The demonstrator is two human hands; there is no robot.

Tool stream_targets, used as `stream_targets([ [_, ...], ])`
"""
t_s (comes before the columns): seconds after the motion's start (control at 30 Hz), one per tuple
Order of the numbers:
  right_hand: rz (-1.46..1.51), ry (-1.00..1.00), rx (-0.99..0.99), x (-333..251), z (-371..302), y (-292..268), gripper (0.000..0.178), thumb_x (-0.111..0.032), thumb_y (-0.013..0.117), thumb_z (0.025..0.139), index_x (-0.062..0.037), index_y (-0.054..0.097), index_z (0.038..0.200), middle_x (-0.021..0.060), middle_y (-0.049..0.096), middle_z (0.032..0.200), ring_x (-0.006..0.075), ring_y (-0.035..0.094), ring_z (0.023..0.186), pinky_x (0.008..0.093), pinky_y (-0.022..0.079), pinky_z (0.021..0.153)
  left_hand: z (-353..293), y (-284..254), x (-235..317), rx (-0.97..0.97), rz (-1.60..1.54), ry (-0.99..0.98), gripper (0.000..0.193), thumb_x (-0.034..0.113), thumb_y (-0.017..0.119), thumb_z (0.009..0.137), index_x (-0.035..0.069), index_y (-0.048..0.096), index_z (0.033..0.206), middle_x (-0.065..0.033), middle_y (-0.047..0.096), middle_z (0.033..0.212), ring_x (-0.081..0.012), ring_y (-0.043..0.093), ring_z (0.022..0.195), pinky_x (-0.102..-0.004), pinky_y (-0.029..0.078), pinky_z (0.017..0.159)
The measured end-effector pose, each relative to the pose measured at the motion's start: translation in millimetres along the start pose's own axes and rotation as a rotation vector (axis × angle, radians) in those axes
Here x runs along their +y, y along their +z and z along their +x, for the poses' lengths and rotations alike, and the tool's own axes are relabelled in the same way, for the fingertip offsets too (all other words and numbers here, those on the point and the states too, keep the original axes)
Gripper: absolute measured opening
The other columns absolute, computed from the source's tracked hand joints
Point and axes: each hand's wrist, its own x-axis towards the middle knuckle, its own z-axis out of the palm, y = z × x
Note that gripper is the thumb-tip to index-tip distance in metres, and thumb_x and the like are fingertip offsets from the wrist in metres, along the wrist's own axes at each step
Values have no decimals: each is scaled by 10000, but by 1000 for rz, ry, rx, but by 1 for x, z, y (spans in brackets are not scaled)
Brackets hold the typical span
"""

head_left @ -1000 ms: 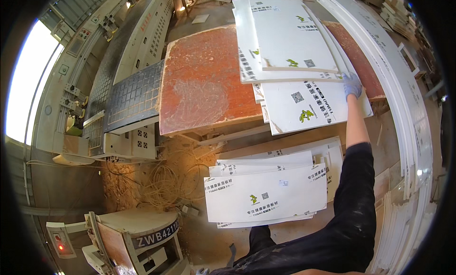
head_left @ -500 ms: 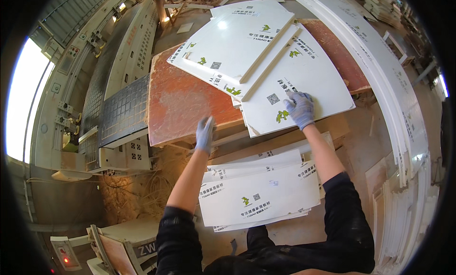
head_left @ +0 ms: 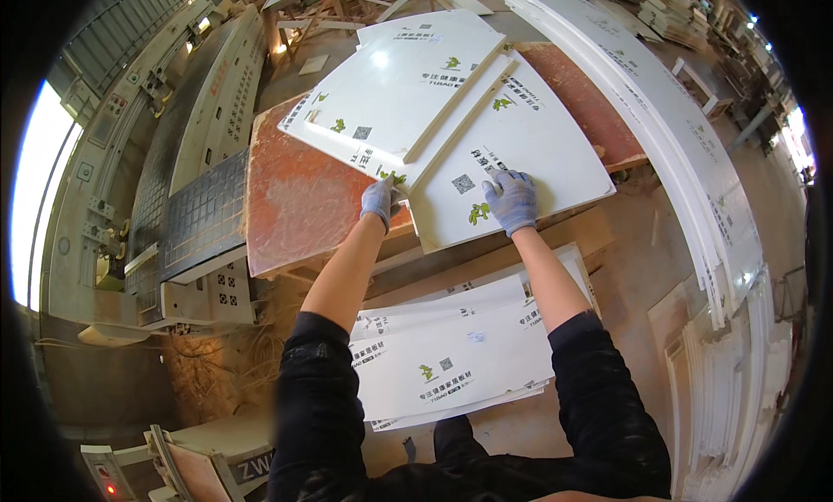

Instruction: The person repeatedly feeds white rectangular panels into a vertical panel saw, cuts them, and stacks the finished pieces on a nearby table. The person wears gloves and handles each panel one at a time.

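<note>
Printed white boards lie stacked at angles on a worn red-topped table (head_left: 304, 211). My left hand (head_left: 379, 200), in a grey-blue glove, is closed at the near left corner of the stack, on the edge of a white board (head_left: 555, 146). My right hand (head_left: 512, 201), gloved alike, rests with its fingers laid out on the same board's face, near its front edge. Another white board (head_left: 399, 77) lies further back, overlapping it. A narrow white strip (head_left: 455, 129) runs slantwise between the two. The undersides of the boards are hidden.
More printed white boards (head_left: 451, 354) are piled low in front of me, below the table. A long machine with a dark gridded bed (head_left: 204, 209) stands at the left. Long white panels (head_left: 659, 120) lean along the right, with further panels (head_left: 716, 389) upright nearer.
My left hand has moved forward and right from beside the table edge to the boards' corner. My right hand stays on the board. The whole view has shifted slightly.
</note>
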Motion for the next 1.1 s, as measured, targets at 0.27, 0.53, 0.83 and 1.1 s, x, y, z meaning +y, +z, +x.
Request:
stream_targets([
  [0.27, 128, 52, 96, 1, -13, 0, 313, -356, 629, 853, -101, 689, 1022, 88, 695, 894, 292, 618, 865, 421, 459, 852, -116, -48, -46, -196, 313, 152, 257, 323, 690, 879, 77, 616, 862, -17, 554, 714, -96, 502, 571, -262, 413, 459],
  [0.53, 272, 130, 217, 3, -18, 4, 420, -418, 614, 892, -73, 656, 1126, 90, 714, 981, 268, 661, 926, 388, 500, 846, -35, -136, 50, 403, 1077, 490, 758, 635, 517, 857, 152, 397, 1428, -158, 444, 1439, -305, 494, 1275, -421, 397, 1050],
  [0.83, 591, 320, 38, 28, -8, 10, 484, -322, 678, 867, 3, 573, 1210, 169, 694, 993, 247, 657, 905, 369, 512, 839, -101, -93, -32, 191, 903, 624, 651, 497, 558, 893, 174, 407, 1437, -156, 526, 1369, -295, 513, 1254, -395, 415, 1028],
  [1.1, 893, 592, -428, 0, -110, -30, 366, -218, 687, 864, 62, 605, 1085, 128, 678, 1016, 191, 639, 861, 332, 525, 779, -185, -136, -70, -36, -162, 363, 657, 324, 590, 924, 90, 311, 1471, -96, 505, 1359, -232, 539, 1165, -339, 415, 1011],
])
